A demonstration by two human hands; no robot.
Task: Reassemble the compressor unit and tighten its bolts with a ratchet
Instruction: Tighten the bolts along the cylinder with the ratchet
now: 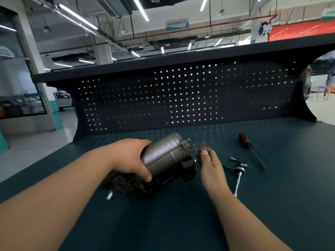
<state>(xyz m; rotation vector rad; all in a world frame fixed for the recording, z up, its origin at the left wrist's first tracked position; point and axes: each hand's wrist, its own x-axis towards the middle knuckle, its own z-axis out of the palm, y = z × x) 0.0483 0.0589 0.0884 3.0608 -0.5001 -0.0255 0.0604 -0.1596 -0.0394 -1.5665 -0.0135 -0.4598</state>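
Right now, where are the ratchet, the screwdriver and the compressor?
Ratchet (238,182): head view, on its silver handle.
Screwdriver (244,140): head view, on its orange handle.
Compressor (165,156): head view, on its grey cylinder.

The left hand (130,156) covers the rear end of the compressor (166,154), whose dark lower block is blurred and lies partly under the forearm. The small part (199,146) pinched by the right hand (211,165) is blurred, its shape unreadable, and the fingers behind it are hidden. The handle end of the ratchet (239,178) disappears behind the right forearm. Both forearms run off the bottom edge.
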